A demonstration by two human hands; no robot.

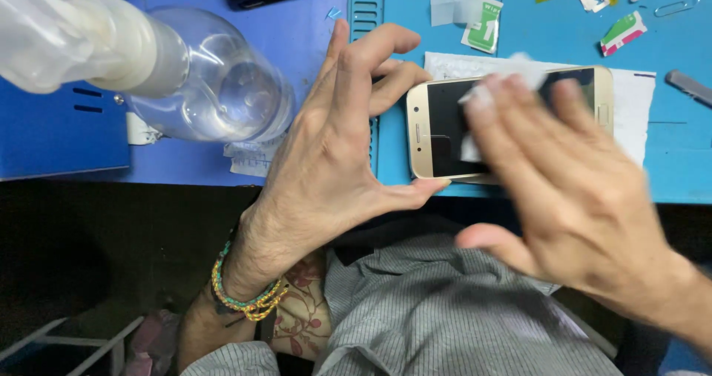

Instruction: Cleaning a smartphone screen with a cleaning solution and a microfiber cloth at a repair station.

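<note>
The left hand (337,150) gripped the short end of a gold-edged smartphone (445,127), thumb under its lower corner and fingers curled over the upper corner. The right hand (571,187), blurred, was spread flat over the dark glass, its fingertips pressing a small white wipe (512,76) against the screen. The phone lay on a white paper sheet (630,113) on the smooth blue mat (564,42). Left of the phone stood a clear, rounded plastic bottle (215,83) with a milky white top, holding clear liquid. Above the phone lay torn wipe sachets (482,24).
</note>
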